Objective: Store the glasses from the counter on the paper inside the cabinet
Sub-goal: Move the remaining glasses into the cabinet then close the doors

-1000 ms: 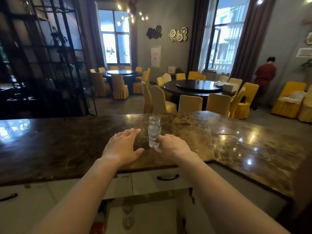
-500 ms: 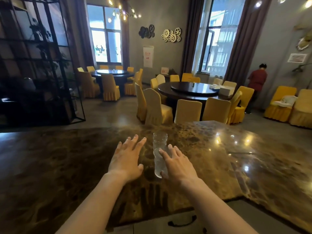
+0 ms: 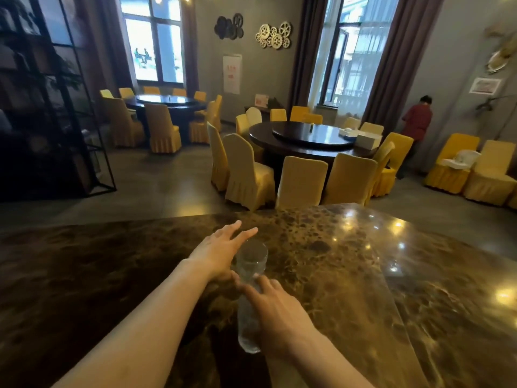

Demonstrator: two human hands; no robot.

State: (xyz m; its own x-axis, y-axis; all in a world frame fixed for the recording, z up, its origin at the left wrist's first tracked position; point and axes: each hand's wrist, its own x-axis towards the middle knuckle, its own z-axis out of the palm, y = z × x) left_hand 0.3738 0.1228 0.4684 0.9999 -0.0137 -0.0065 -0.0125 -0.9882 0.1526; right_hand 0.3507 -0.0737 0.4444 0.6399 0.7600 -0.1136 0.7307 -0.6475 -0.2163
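Standing near the middle of the brown marble counter [image 3: 349, 275] is a tall stack of clear glasses [image 3: 249, 292], its round top rim at about 12 o'clock from the right hand and its base toward 6 o'clock. How many glasses make up the stack cannot be told, since the clear walls blur into one column and the marble pattern shows through them. At the stack's 3 o'clock side, the right hand [image 3: 277, 306] has its fingers laid against the lower glass; the thumb and palm side are turned away, so whether it truly clamps the stack cannot be told. At the stack's 9 o'clock side, the left hand [image 3: 221, 252] is spread flat with fingers straight and apart, reaching past the rim toward 12 o'clock; its lower edge sits close against the glass, but real contact is hard to make out. Both forearms run out of view at the bottom edge, and the counter's near edge is cut off as well. Beyond the counter, at 1 o'clock, yellow chairs [image 3: 247, 175] ring a dark round table [image 3: 307, 138].
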